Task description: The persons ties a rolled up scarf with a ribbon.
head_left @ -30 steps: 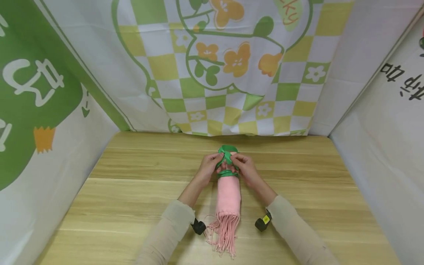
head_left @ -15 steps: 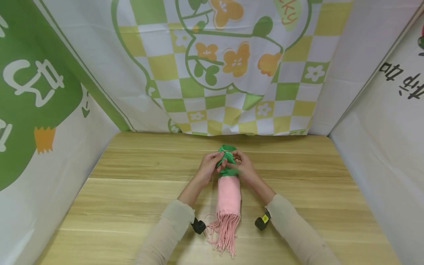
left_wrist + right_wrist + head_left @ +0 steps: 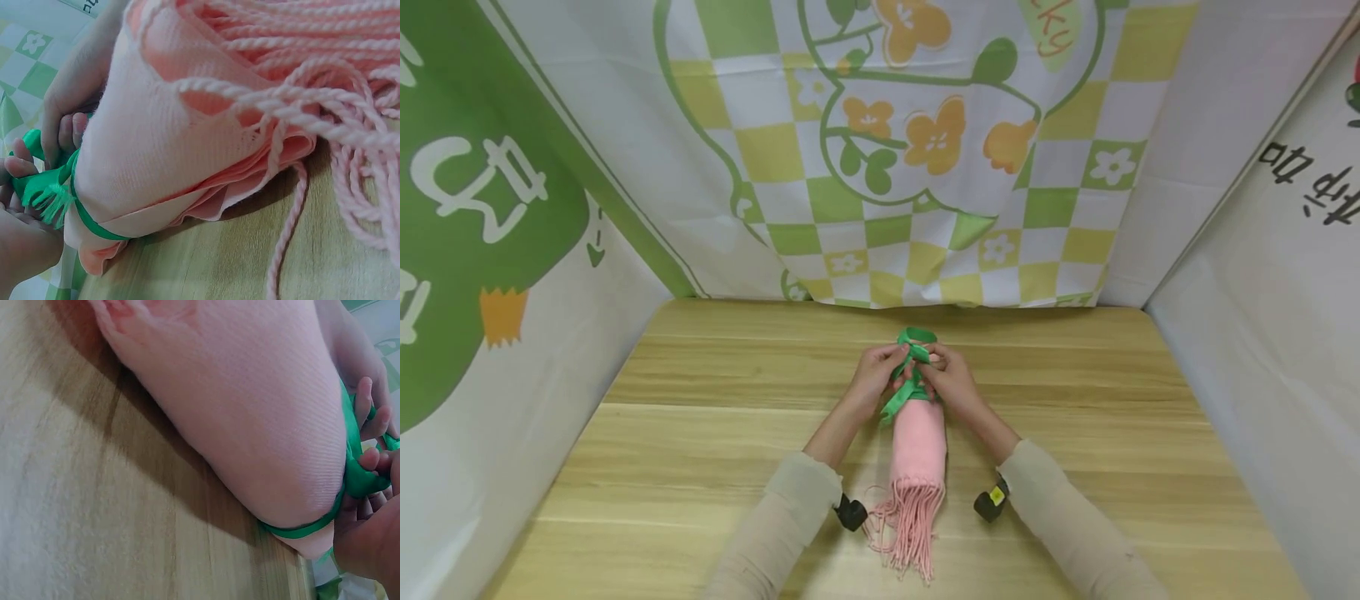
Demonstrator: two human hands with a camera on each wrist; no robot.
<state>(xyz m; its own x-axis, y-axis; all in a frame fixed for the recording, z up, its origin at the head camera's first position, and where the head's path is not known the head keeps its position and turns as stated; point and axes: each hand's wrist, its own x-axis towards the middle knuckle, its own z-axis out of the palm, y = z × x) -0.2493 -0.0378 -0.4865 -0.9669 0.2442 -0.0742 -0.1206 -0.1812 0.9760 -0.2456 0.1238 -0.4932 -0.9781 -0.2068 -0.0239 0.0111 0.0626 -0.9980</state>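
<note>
A folded pink scarf (image 3: 919,442) with a long twisted fringe lies on the table, its fringe towards me. Green ribbon (image 3: 897,403) circles its far end, and one tail slants down to the left over the scarf. Pinched between thumb and fingers, a loop of the ribbon is held by my left hand (image 3: 874,375). Opposite it, my right hand (image 3: 953,379) pinches the ribbon too, fingertips close to the left ones. In the left wrist view, a frayed ribbon end (image 3: 55,200) shows beside the band. The crossing of the ribbon is partly hidden by fingers.
The wooden table (image 3: 722,358) extends around the scarf. A checked, flower-printed cloth (image 3: 925,233) hangs along its back edge, with white printed panels at both sides. Loose fringe strands (image 3: 883,529) stray left of the scarf.
My right fingers have shifted about the ribbon while my left hand stays nearly in place. A green tail now falls across the scarf's left edge, where none showed before.
</note>
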